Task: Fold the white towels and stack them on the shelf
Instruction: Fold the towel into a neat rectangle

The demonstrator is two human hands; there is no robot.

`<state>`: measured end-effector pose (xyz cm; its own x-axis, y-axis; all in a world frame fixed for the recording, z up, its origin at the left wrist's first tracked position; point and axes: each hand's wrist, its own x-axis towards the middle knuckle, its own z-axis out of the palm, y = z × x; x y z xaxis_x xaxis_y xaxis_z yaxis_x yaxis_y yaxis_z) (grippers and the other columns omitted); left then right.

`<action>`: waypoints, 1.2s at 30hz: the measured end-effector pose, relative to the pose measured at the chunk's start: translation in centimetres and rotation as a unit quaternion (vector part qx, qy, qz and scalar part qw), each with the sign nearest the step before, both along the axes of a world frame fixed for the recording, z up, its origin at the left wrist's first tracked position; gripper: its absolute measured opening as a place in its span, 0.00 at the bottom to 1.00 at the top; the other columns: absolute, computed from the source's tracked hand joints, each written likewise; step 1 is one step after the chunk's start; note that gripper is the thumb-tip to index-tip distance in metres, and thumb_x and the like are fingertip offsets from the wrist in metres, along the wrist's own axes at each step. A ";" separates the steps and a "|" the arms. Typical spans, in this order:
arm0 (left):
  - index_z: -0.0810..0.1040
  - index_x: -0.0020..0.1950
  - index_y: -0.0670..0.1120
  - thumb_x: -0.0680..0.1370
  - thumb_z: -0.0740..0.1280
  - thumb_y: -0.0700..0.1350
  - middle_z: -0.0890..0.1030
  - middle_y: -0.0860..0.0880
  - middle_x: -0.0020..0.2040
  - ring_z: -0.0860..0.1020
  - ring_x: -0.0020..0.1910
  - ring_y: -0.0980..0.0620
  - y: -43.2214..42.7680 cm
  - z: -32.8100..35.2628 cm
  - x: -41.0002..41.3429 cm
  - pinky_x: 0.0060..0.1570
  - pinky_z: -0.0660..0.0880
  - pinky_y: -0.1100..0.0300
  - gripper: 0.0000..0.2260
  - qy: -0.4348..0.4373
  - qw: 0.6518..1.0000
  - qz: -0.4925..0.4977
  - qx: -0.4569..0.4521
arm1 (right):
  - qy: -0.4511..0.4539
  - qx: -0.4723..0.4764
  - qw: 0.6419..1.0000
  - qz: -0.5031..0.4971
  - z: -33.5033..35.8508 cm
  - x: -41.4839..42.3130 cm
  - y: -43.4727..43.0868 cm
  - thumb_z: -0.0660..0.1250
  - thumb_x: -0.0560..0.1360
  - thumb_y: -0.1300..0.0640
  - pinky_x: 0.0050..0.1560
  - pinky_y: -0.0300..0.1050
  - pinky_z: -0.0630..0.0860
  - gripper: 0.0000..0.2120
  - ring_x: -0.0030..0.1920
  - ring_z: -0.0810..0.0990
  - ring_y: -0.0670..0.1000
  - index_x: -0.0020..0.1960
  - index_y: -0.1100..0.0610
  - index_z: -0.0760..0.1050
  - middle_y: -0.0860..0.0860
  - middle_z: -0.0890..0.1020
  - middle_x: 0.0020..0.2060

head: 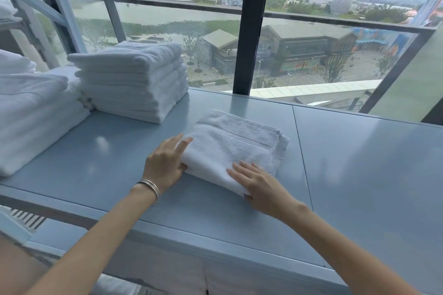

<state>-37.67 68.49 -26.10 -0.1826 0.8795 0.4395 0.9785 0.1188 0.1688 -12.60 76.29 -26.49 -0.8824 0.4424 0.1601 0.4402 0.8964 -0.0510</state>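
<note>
A folded white towel (236,145) lies flat on the grey-blue shelf top (359,163), near its middle. My left hand (165,163) touches the towel's left edge, fingers straight and thumb against the fold. My right hand (257,182) rests flat on the towel's near corner with fingers spread. A neat stack of folded white towels (131,79) stands at the back left by the window.
A larger pile of folded white linen (33,117) lies at the left edge, with more white towels (14,62) behind it on a metal rack. Glass window panes and a dark vertical frame (249,26) rise right behind the shelf.
</note>
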 end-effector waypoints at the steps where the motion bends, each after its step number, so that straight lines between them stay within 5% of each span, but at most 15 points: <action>1: 0.70 0.67 0.52 0.62 0.76 0.38 0.75 0.45 0.65 0.78 0.55 0.40 0.4 0.2 0.1 0.43 0.78 0.48 0.35 0.002 1.000 0.003 -0.023 | 0.007 -0.022 1.000 0.007 0.4 -0.1 0.1 0.69 0.67 0.67 0.68 0.57 0.66 0.32 0.68 0.68 0.59 0.70 0.58 0.66 0.56 0.71 0.67; 6: 0.67 0.71 0.55 0.70 0.63 0.30 0.68 0.45 0.71 0.76 0.59 0.38 1.9 0.4 0.3 0.53 0.75 0.46 0.33 -0.065 0.996 0.031 -0.054 | 0.103 0.126 0.987 0.015 2.8 -0.4 1.3 0.50 0.67 0.71 0.54 0.50 0.77 0.27 0.55 0.80 0.56 0.60 0.59 0.77 0.53 0.82 0.53; 9: 0.66 0.72 0.53 0.71 0.61 0.28 0.67 0.42 0.72 0.71 0.66 0.41 1.8 -0.1 -0.5 0.61 0.70 0.49 0.33 -0.100 0.994 0.024 -0.048 | 0.075 0.164 0.983 0.033 1.2 -0.3 1.7 0.64 0.63 0.72 0.55 0.52 0.76 0.28 0.57 0.79 0.58 0.62 0.59 0.75 0.56 0.80 0.57; 12: 0.60 0.74 0.54 0.74 0.57 0.29 0.59 0.45 0.75 0.68 0.68 0.42 1.4 -0.2 -1.3 0.63 0.67 0.51 0.33 -0.060 0.993 0.021 -0.101 | 0.039 0.082 0.993 0.070 -0.8 0.4 1.3 0.69 0.59 0.75 0.65 0.56 0.68 0.38 0.66 0.72 0.60 0.68 0.59 0.69 0.58 0.74 0.65; 16: 0.42 0.75 0.56 0.77 0.56 0.34 0.47 0.50 0.78 0.52 0.76 0.48 1.3 1.6 -2.3 0.71 0.58 0.51 0.34 0.076 0.963 -0.002 -0.257 | 0.071 -0.180 0.978 0.076 1.2 2.0 1.5 0.64 0.65 0.73 0.69 0.40 0.64 0.32 0.69 0.68 0.49 0.67 0.53 0.72 0.50 0.71 0.68; 20: 0.43 0.76 0.57 0.73 0.56 0.61 0.38 0.49 0.77 0.37 0.75 0.45 0.8 4.4 1.3 0.71 0.43 0.43 0.36 0.115 0.937 -0.078 -0.319 | 0.090 -0.174 0.976 0.094 2.9 3.9 5.1 0.65 0.67 0.71 0.67 0.37 0.64 0.29 0.67 0.70 0.48 0.66 0.54 0.72 0.51 0.73 0.66; 23: 0.45 0.76 0.58 0.62 0.41 0.73 0.42 0.52 0.77 0.40 0.76 0.46 0.4 3.5 7.5 0.71 0.42 0.40 0.44 0.095 0.943 -0.158 -0.278 | 0.075 -0.052 0.995 0.031 3.4 4.7 9.2 0.67 0.67 0.70 0.68 0.49 0.64 0.32 0.70 0.66 0.53 0.68 0.52 0.69 0.52 0.69 0.69; 27: 0.48 0.75 0.61 0.65 0.40 0.72 0.46 0.53 0.78 0.43 0.76 0.46 1.4 1.2 12.2 0.69 0.40 0.34 0.39 0.071 0.955 -0.138 -0.254 | -0.061 -0.035 0.997 0.018 3.6 3.9 11.6 0.67 0.70 0.64 0.71 0.46 0.51 0.35 0.74 0.55 0.50 0.73 0.47 0.61 0.47 0.62 0.73; 29: 0.52 0.74 0.64 0.63 0.39 0.70 0.49 0.56 0.77 0.44 0.76 0.50 1.2 1.1 11.2 0.69 0.39 0.36 0.38 0.085 0.956 -0.150 -0.239 | -0.084 -0.051 0.995 0.028 3.3 3.4 11.9 0.67 0.69 0.65 0.71 0.46 0.50 0.34 0.73 0.58 0.48 0.72 0.47 0.62 0.47 0.65 0.71; 32: 0.65 0.69 0.64 0.62 0.43 0.66 0.57 0.62 0.74 0.48 0.76 0.57 -0.7 2.2 7.2 0.70 0.40 0.41 0.36 0.052 0.956 -0.153 -0.246 | -0.037 -0.030 0.995 0.086 3.1 2.7 11.7 0.70 0.68 0.60 0.67 0.52 0.63 0.27 0.61 0.74 0.52 0.66 0.49 0.72 0.50 0.76 0.60; 34: 0.71 0.60 0.61 0.61 0.41 0.67 0.66 0.62 0.70 0.56 0.74 0.60 -2.2 3.5 4.5 0.71 0.44 0.45 0.34 0.011 0.957 -0.094 -0.273 | -0.007 0.011 0.991 0.135 3.0 2.1 11.1 0.71 0.69 0.56 0.61 0.52 0.70 0.21 0.52 0.77 0.54 0.62 0.49 0.75 0.49 0.78 0.54; 36: 0.71 0.55 0.57 0.61 0.40 0.72 0.73 0.58 0.63 0.65 0.68 0.58 -2.7 4.6 3.3 0.70 0.48 0.45 0.35 0.026 0.959 -0.005 -0.281 | 0.007 0.037 0.987 0.158 2.7 1.2 10.4 0.71 0.69 0.54 0.60 0.51 0.70 0.22 0.54 0.76 0.54 0.63 0.49 0.74 0.50 0.77 0.55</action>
